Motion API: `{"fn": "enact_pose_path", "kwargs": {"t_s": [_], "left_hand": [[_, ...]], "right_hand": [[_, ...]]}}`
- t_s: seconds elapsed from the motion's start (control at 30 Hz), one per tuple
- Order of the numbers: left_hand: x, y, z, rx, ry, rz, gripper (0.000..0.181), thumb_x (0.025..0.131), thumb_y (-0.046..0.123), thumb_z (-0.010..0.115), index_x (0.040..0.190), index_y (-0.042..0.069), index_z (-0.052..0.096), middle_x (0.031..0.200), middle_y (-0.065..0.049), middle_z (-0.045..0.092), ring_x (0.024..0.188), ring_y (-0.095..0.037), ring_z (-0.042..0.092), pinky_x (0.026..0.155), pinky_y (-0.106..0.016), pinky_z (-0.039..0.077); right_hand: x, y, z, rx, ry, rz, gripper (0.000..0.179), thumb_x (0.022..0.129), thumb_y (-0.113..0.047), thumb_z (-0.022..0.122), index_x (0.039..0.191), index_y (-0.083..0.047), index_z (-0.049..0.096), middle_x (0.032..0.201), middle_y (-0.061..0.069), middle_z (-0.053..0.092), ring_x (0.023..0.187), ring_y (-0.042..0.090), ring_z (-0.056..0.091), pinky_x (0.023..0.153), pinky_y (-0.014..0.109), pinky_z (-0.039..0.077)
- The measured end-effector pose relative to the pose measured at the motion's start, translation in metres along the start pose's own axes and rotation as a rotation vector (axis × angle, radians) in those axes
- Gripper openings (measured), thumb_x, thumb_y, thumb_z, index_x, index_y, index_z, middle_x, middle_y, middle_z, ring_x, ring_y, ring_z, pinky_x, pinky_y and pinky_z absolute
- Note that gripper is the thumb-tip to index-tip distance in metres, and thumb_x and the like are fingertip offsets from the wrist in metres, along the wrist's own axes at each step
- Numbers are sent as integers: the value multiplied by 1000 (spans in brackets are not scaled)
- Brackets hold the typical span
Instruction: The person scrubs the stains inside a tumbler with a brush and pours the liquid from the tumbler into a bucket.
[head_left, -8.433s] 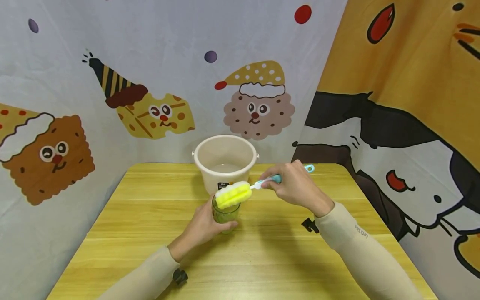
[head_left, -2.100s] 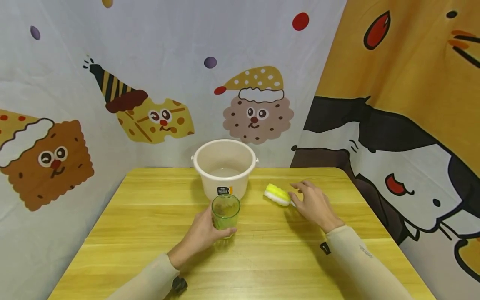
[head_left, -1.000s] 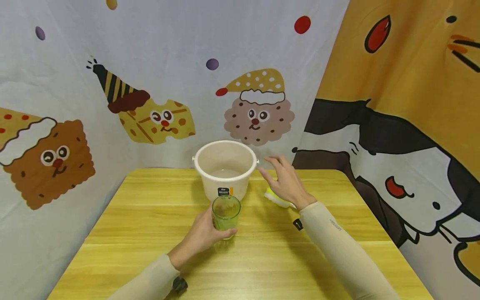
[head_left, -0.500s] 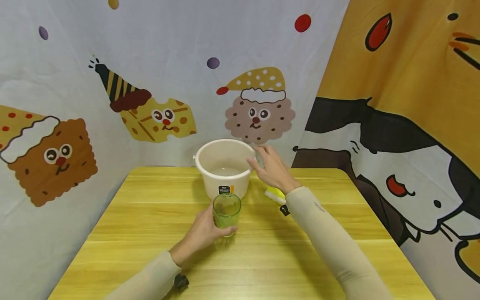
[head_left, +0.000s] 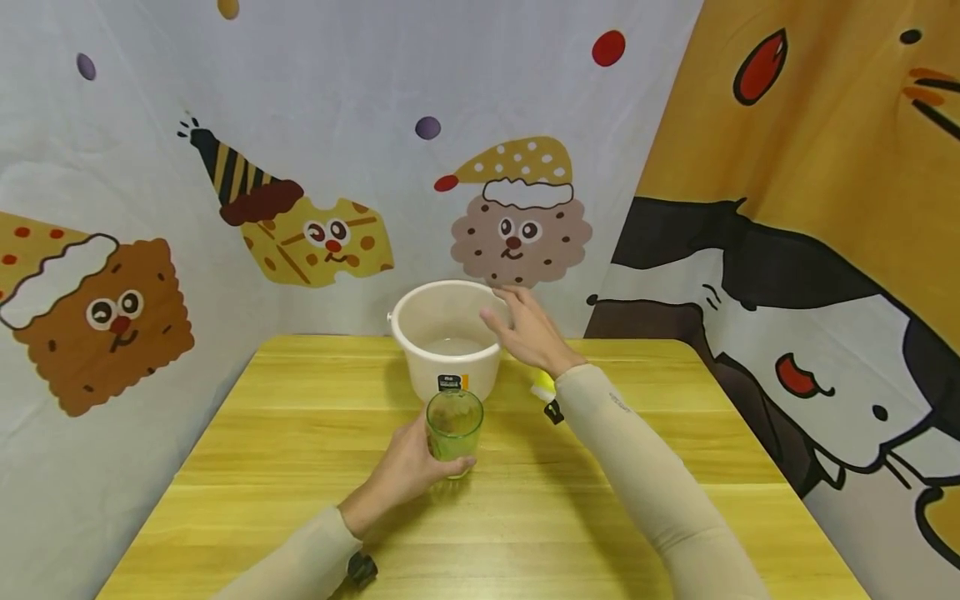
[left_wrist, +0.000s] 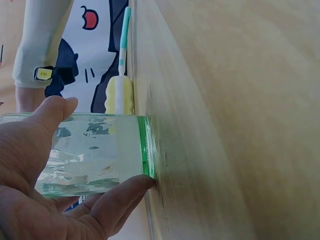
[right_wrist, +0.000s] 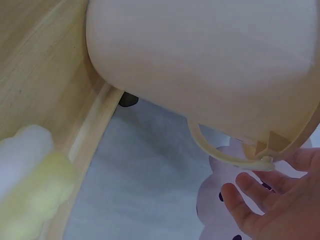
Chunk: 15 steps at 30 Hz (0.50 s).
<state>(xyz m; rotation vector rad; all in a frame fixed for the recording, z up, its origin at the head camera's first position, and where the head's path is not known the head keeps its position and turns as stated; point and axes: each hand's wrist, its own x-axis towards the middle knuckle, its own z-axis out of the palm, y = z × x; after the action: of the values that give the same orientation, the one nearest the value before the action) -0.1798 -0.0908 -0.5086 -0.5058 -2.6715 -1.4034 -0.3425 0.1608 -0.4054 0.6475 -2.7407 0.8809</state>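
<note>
My left hand [head_left: 405, 467] grips a green-tinted drinking glass [head_left: 454, 429], thumb on the near side. In the left wrist view the clear glass [left_wrist: 90, 155] stands with its green base at or close to the tabletop. My right hand [head_left: 531, 333] is at the right rim of a cream bucket [head_left: 420, 367]. Its thumb reaches over the rim, while in the right wrist view the fingers hang loosely bent beside the handle pivot, apart from the wall. A cup brush [head_left: 543, 383] with a yellow and white sponge head lies on the table, mostly hidden by my right arm.
The bucket stands at the back of the wooden table [head_left: 300, 433], just behind the glass. Its carrying handle [right_wrist: 215, 152] hangs down behind it. A cartoon-printed cloth [head_left: 345, 83] rises behind the table and along its sides.
The brush was over the glass, then was laid on the table and let go. My right hand then moved left to the bucket rim. The left hand kept hold of the glass.
</note>
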Motion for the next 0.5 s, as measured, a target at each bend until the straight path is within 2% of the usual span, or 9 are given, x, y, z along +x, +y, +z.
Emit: {"fn": "enact_pose_path", "kwargs": {"t_s": [0.3, 0.5], "left_hand": [[0, 1, -1, -1, -11, -2, 98, 86, 36, 108, 166, 19, 54, 143, -11, 81, 126, -33, 82, 105, -55, 71], [-1, 2, -1, -6, -18, -9, 96, 87, 36, 107, 166, 20, 54, 142, -11, 81, 124, -32, 82, 104, -53, 72]], "right_hand": [[8, -4, 2, 23, -45, 12, 90, 117, -72, 48, 181, -9, 41, 191, 19, 33, 175, 47, 37, 142, 76, 31], [11, -4, 2, -7, -79, 27, 95, 114, -76, 49, 182, -11, 37, 192, 18, 30, 175, 48, 36, 142, 76, 30]]}}
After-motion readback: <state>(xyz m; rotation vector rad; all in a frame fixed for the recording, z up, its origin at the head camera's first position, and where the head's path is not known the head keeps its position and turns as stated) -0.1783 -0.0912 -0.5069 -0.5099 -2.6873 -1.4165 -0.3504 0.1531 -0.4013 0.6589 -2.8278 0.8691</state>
